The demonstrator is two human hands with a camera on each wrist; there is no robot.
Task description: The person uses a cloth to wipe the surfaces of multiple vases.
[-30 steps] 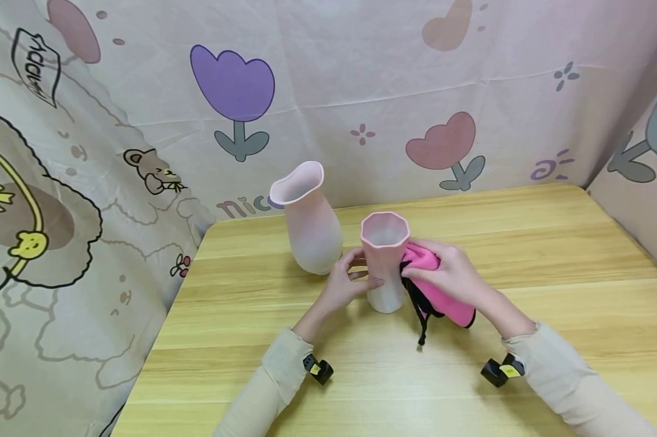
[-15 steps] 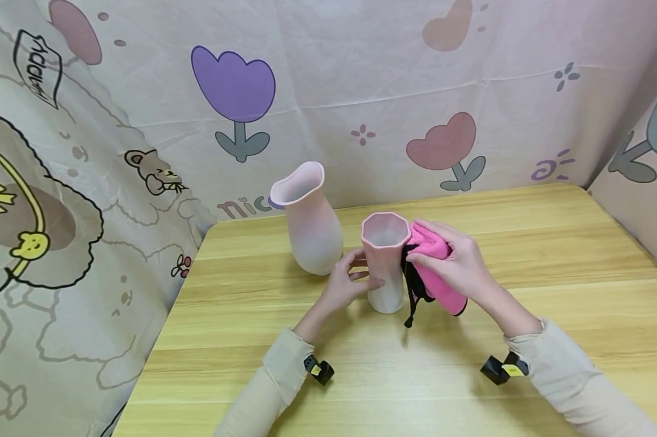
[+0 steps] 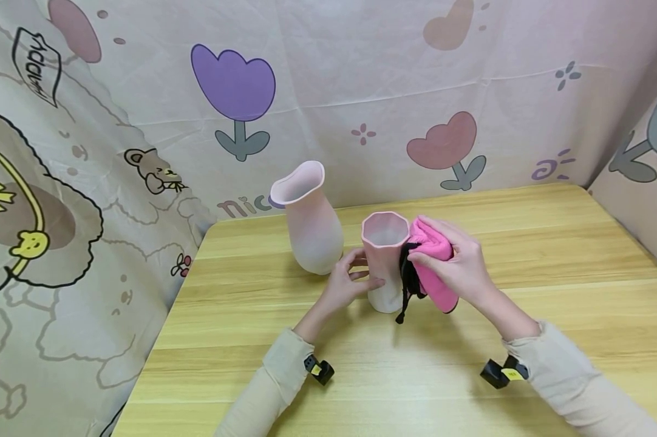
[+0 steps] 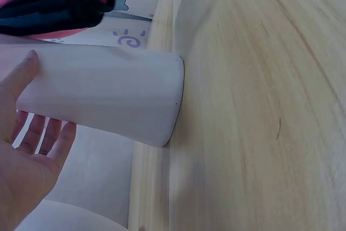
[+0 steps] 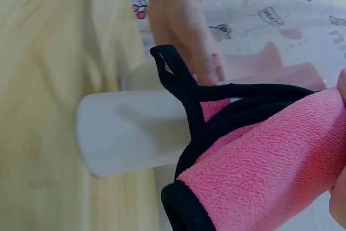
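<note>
A pink-to-white vase (image 3: 384,273) with a faceted rim stands upright on the wooden table. My left hand (image 3: 346,280) holds its left side, thumb in front and fingers behind, as the left wrist view shows. A folded pink towel (image 3: 433,267) with black edging and a hanging loop is in my right hand (image 3: 462,261), pinched between thumb and fingers. The towel lies right at the vase's right side, just below the rim. In the right wrist view the towel (image 5: 270,160) covers part of the vase (image 5: 135,128).
A second, wider vase (image 3: 313,227) with a wavy flared rim stands behind and left of my left hand. The wooden table (image 3: 394,388) runs back to a patterned cloth backdrop (image 3: 334,73), with more cloth at both sides.
My right hand has moved up along the vase's right side with the towel, so the towel's lower end hangs higher. The left hand and both vases have stayed in place.
</note>
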